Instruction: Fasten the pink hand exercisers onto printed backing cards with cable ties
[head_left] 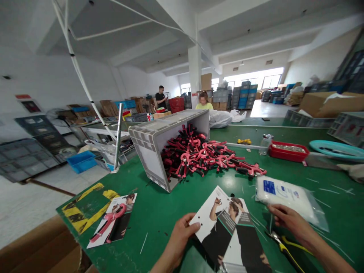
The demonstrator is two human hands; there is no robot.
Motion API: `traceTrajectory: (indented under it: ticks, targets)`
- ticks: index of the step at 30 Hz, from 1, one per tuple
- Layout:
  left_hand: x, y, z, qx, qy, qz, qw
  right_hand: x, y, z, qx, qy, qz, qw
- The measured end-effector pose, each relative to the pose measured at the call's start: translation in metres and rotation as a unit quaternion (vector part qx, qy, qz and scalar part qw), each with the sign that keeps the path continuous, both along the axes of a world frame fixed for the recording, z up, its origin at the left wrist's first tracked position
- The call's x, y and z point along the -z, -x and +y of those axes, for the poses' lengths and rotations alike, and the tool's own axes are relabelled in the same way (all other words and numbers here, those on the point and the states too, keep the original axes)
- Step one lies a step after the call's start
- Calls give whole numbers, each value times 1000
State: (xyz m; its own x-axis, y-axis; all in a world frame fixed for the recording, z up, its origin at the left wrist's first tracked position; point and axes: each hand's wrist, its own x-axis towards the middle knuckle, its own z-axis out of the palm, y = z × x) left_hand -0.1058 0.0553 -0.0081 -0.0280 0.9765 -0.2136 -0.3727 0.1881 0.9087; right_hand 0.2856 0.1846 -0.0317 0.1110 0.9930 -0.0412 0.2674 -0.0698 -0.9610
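My left hand (182,235) comes in from the bottom of the frame, its fingers (191,224) and thumb pinching the left edge of a printed card (224,231), which is tilted up off the counter (159,223). My right hand (292,223) sits at lower right, fingers reaching left and slightly curled, just beside the card; I can't tell whether they're pinching anything. Yellow-handled pliers (284,242) lie beneath that hand, and a clear bag of white stuffing (284,199) lies just above it, with a blue label (269,187) I can't read.

A pile of pink-and-black plastic tools (199,155) spills from a tipped grey crate (167,144) at the middle of the counter. Open green counter lies between the pile and my hands. A second card (113,220) lies near the counter's left corner, where the edge drops to the floor (42,197). No printed words on either card are legible from here.
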Motion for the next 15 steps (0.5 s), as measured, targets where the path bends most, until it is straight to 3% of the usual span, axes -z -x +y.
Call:
traceTrajectory:
  ticks: [2, 5, 10, 15]
  targets:
    - [-9, 0, 5, 17, -6, 24, 1000, -12, -2, -7, -21, 17, 30, 999]
    - [-17, -11, 6, 45, -3, 26, 999, -38, 12, -30, 25, -13, 68, 997]
    - [-17, -48, -1, 113, -3, 36, 993, -79, 78, -86, -31, -135, 131, 982]
    - [-19, -64, -3, 127, 1, 40, 991, -87, 118, -127, -55, -224, 18, 973]
